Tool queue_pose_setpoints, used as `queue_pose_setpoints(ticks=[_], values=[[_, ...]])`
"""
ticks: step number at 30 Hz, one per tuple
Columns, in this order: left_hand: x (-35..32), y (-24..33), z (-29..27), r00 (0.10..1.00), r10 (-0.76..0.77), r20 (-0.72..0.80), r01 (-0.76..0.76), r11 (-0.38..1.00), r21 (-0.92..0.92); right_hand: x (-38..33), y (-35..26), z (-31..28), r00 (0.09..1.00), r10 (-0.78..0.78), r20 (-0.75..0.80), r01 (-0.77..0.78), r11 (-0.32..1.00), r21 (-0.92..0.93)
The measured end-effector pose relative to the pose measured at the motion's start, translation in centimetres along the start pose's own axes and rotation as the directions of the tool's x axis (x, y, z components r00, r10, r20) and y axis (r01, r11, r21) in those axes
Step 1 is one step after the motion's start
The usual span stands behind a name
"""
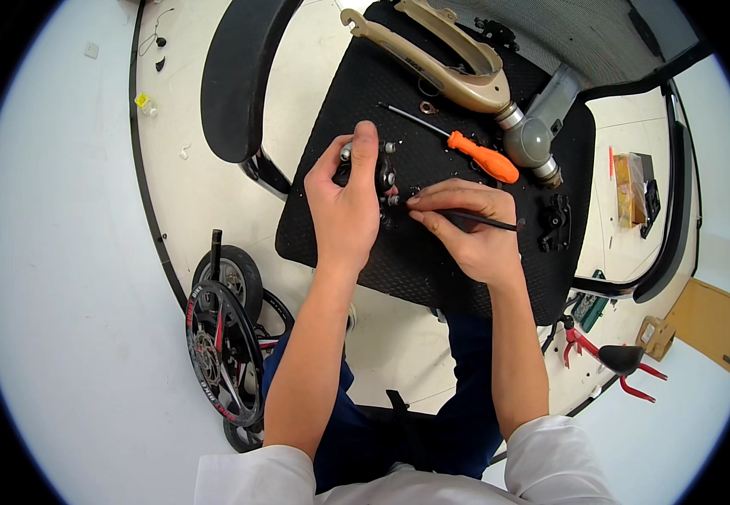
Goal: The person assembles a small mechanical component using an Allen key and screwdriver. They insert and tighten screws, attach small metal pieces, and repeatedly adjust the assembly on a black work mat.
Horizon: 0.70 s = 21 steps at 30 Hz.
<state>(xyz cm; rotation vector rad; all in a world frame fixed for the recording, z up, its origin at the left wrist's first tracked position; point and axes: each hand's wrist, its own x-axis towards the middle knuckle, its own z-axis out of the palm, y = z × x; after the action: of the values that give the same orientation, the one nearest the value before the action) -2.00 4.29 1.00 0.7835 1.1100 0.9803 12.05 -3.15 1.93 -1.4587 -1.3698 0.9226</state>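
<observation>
My left hand [348,189] is closed around a small black mechanical part with silver bolts [388,178], probably a bicycle brake caliper, its thumb lying along the top. Most of that part is hidden by the palm and fingers. Between the thumb and fingers of my right hand [470,223] is a thin black hex key [491,221]. Its tip points left toward the lowest silver bolt; whether it touches cannot be made out. Beyond my right hand, a screwdriver with an orange handle [483,158] lies on the black chair seat [323,223].
A beige bicycle fork [458,84] crosses the seat's far side. At the seat's right lies a black caliper-like part [555,223]. An armrest [234,80] rises at left. Bicycle wheels [229,353] stand on the floor at left; a red frame piece [580,343] is at right.
</observation>
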Motion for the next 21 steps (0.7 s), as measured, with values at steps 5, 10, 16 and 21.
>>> queue_pose_setpoints(ticks=[5, 10, 16, 21], values=[[0.0, 0.0, -0.2, 1.0, 0.022, 0.004, -0.022, 1.0, -0.009, -0.1, -1.3, 1.6, 0.958, 0.26, -0.123, -0.237, 0.955, 0.178], [-0.3, -0.1, -0.5, 0.989, 0.144, 0.028, -0.145, 0.988, 0.051, 0.1, -1.2, 1.7, 0.855, 0.516, -0.053, -0.448, 0.785, 0.429], [0.5, -1.0, -0.9, 0.965, 0.261, 0.012, -0.258, 0.944, 0.206, -0.2, -1.0, 1.7, 0.912, 0.398, -0.101, -0.315, 0.836, 0.449], [0.1, 0.1, -0.5, 0.995, 0.103, -0.007, -0.104, 0.994, -0.026, -0.1, -0.8, 1.2, 0.941, 0.336, -0.043, -0.295, 0.875, 0.385]])
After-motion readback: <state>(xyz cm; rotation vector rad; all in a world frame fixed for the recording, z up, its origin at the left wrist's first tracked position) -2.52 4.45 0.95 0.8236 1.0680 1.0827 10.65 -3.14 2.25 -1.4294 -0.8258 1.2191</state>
